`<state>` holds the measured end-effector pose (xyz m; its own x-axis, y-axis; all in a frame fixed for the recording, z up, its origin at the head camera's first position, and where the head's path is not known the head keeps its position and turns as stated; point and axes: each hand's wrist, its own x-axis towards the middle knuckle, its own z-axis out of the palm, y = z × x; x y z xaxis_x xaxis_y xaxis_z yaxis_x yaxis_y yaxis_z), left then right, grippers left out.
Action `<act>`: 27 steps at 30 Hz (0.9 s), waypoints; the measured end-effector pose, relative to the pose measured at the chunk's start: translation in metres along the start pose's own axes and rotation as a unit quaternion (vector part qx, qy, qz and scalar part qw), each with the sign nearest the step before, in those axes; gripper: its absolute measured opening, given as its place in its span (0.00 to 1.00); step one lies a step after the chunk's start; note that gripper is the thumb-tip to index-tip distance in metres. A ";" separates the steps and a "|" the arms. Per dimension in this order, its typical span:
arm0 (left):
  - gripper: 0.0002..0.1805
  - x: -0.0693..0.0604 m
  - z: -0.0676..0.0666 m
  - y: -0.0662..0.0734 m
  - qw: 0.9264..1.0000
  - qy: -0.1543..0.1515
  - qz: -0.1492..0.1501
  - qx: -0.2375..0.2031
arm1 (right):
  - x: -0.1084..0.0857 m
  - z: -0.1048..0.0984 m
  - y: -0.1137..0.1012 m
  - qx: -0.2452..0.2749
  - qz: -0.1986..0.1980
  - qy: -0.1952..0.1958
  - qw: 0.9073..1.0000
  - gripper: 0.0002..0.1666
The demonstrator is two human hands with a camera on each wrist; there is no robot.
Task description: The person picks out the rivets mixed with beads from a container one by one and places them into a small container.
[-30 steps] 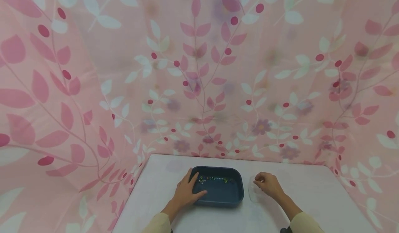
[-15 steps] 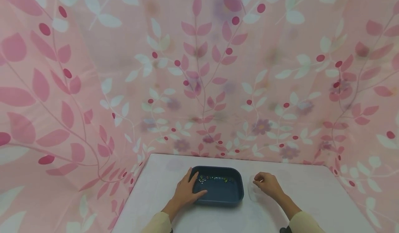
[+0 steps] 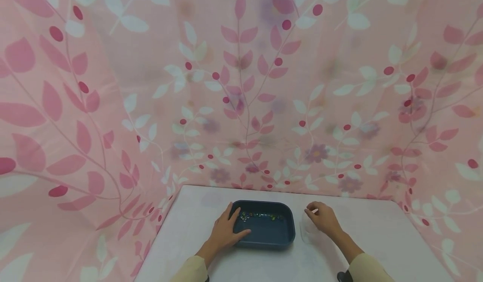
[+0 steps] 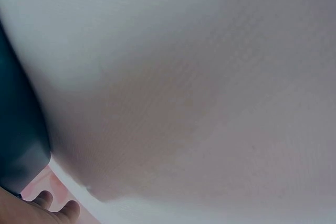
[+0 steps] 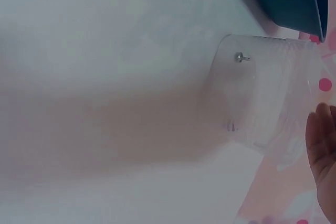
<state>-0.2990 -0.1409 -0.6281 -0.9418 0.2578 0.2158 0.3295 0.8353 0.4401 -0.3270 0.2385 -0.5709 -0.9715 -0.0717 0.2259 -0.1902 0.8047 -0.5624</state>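
My left hand (image 3: 224,229) rests on the left side of a dark blue rectangular tray (image 3: 264,246), fingers spread over the rim and thumb reaching inside. Small shiny beads, some clear and some green, lie along the tray's far inner side; a cluster of beads (image 3: 244,217) is near my fingertips. My right hand (image 3: 324,219) hangs over a clear plastic box (image 5: 268,93) to the right of the tray, thumb and fingertips close together. Whether something small is between them is hidden. Inside the box a small shiny metal piece (image 5: 240,57) shows, with another glint lower down.
A white cloth covers the table (image 3: 377,231). Pink curtain fabric (image 3: 241,106) with leaves and flowers closes off the back and both sides. The tray's right wall and the clear box stand a narrow gap apart.
My right hand has risen slightly from the clear box toward the back of the table. My left hand and the tray have stayed in place.
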 end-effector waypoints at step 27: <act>0.52 0.001 0.001 0.000 1.000 -0.001 0.002 0.014 | 0.013 0.025 -0.031 -0.118 -0.159 0.050 0.979 0.48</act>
<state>-0.2998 -0.1399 -0.6292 -0.9408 0.2610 0.2162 0.3305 0.8480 0.4143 -0.3369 0.1982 -0.5702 -0.8472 -0.2926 0.4435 -0.4320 0.8653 -0.2542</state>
